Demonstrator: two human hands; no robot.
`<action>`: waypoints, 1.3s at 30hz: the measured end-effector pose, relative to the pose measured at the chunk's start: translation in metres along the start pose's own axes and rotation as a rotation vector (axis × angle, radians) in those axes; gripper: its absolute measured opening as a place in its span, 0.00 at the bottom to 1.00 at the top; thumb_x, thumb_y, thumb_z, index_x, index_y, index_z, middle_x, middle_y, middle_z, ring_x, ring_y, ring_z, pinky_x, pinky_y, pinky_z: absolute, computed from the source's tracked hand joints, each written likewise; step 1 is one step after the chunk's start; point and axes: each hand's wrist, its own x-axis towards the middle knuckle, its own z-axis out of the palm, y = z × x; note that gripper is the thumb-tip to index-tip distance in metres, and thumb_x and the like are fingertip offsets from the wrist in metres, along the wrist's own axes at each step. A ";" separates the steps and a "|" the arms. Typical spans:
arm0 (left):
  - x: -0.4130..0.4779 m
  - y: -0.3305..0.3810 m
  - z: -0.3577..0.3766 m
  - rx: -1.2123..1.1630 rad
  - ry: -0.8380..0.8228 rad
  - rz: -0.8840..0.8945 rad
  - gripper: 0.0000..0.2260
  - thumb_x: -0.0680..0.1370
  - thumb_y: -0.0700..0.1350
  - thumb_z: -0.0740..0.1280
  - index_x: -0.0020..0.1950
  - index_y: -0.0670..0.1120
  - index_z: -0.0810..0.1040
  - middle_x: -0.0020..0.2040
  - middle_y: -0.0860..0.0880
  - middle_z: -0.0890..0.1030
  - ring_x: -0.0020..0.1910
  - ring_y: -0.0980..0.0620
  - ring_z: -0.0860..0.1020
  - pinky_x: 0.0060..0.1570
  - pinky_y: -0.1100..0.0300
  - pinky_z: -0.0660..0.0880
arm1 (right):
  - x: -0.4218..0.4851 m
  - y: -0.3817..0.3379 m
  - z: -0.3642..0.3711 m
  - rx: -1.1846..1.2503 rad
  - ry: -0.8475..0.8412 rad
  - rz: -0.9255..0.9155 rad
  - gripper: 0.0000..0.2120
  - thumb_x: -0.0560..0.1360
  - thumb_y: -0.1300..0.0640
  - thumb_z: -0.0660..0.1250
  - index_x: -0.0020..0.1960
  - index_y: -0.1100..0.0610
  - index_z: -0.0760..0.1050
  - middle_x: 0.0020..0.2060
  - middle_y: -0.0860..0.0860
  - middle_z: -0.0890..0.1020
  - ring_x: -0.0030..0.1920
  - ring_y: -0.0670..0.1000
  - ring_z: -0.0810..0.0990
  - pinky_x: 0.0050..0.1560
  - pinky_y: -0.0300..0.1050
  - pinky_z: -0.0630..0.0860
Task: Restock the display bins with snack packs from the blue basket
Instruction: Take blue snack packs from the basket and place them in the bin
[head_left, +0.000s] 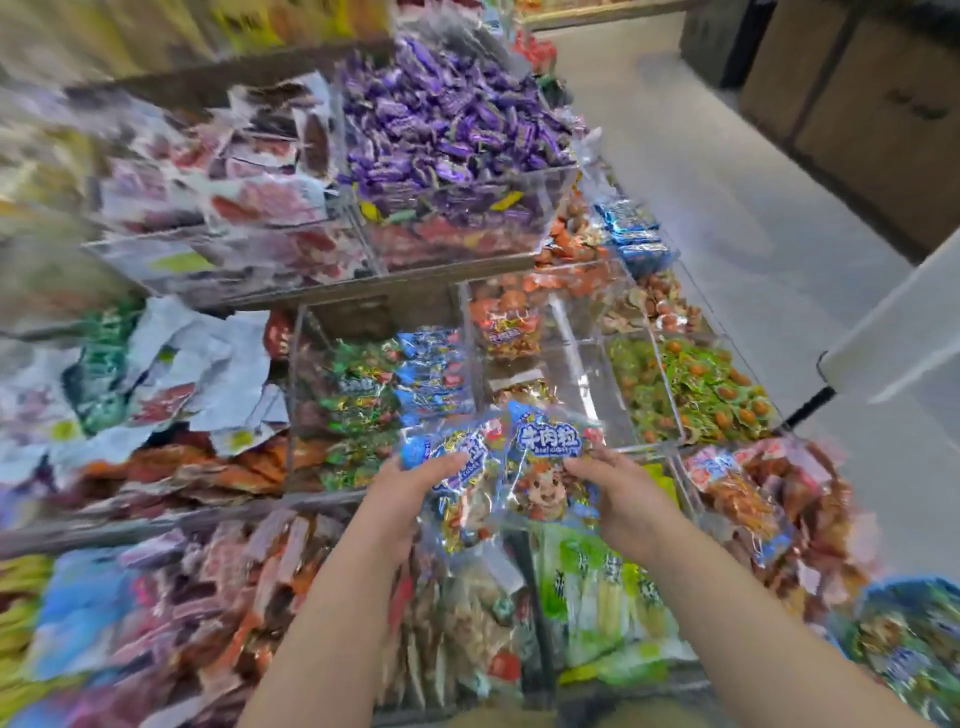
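Both my hands hold blue snack packs above the middle shelf. My left hand (402, 486) grips one blue pack (457, 452) by its left side. Beside it, my right hand (618, 486) grips a second blue pack with a cartoon face (548, 457) by its right side. The two packs touch and hang over the front wall of a clear acrylic bin (587, 384), which holds only a few red packs at its back. At the lower right edge a heap of the same blue packs (914, 644) shows; the blue basket itself I cannot make out.
Clear bins crowd the tiered shelves: purple candies (447, 119) on top, green and blue packs (384, 395) left of the near-bare bin, green egg packs (696, 389) to its right, red-orange packs (769, 493) at the right. Grey floor and cardboard boxes (857, 104) lie beyond.
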 end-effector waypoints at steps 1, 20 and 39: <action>-0.002 0.001 -0.005 -0.015 0.041 0.016 0.46 0.49 0.57 0.83 0.63 0.42 0.77 0.61 0.43 0.80 0.64 0.41 0.75 0.67 0.39 0.68 | 0.004 -0.002 0.002 0.007 -0.040 0.012 0.07 0.71 0.68 0.65 0.46 0.59 0.76 0.35 0.53 0.85 0.34 0.49 0.83 0.33 0.42 0.79; 0.028 0.068 -0.123 -0.081 0.242 0.208 0.29 0.51 0.49 0.83 0.48 0.42 0.82 0.47 0.40 0.85 0.48 0.38 0.84 0.55 0.35 0.77 | 0.122 -0.052 0.135 -0.722 0.173 -0.418 0.20 0.68 0.54 0.75 0.57 0.58 0.76 0.49 0.52 0.80 0.48 0.52 0.77 0.50 0.47 0.73; 0.120 0.114 -0.173 0.214 0.131 0.193 0.19 0.60 0.55 0.81 0.46 0.53 0.81 0.40 0.55 0.86 0.41 0.56 0.83 0.40 0.59 0.74 | 0.220 -0.026 0.213 -0.951 0.462 -0.375 0.24 0.79 0.64 0.60 0.73 0.62 0.59 0.67 0.57 0.72 0.66 0.56 0.71 0.66 0.46 0.68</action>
